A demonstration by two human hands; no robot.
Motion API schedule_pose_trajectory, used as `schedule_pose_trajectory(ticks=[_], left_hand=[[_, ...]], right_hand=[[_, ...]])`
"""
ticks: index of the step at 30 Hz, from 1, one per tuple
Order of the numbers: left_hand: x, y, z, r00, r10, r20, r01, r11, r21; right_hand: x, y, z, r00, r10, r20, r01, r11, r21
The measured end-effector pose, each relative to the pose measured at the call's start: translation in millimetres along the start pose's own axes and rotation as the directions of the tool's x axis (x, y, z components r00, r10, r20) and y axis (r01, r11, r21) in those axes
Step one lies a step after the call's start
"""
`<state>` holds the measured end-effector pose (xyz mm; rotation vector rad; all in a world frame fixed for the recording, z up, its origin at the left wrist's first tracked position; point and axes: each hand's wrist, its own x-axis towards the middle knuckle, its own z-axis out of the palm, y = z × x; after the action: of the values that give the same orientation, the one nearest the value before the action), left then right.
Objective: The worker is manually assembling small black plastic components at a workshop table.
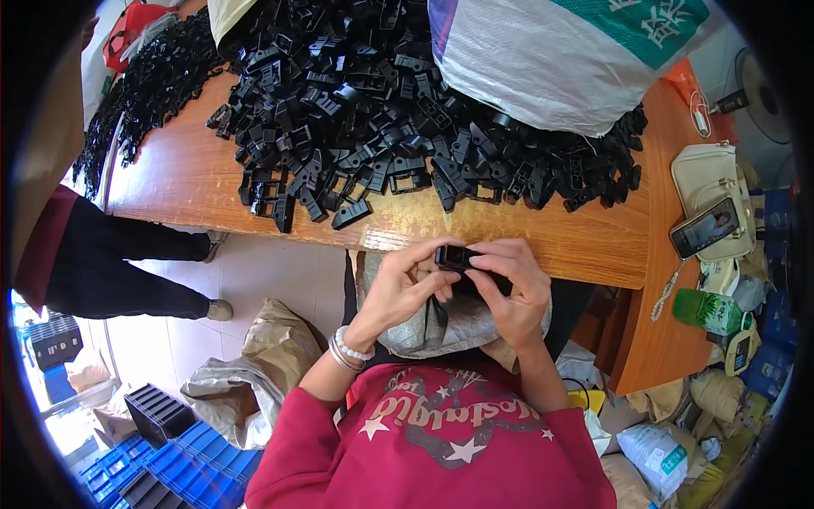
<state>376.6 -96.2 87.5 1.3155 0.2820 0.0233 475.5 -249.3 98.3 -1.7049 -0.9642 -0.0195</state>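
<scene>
Btwn L hand [405, 278]/R hand [517, 288], blk part [454, 257]

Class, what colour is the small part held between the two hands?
The small part is black; it shows best in the head view.
</scene>
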Motion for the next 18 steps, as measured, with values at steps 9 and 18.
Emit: schedule_pose_trajectory(ticks=[9,18], left_hand=[[-5.0,4.3,11.6,0.958,0.284,-0.024,-0.268,0.926,0.265],[-10.0,3.3,-42.2,0.654,0.735,-0.178,0.031,0.209,0.977]], right_hand=[[-12.1,-4.4,2.4,0.922,0.367,0.124,-0.386,0.898,0.211],[3.5,10.7,-10.7,0.968,0.18,0.174,-0.183,0.983,0.006]])
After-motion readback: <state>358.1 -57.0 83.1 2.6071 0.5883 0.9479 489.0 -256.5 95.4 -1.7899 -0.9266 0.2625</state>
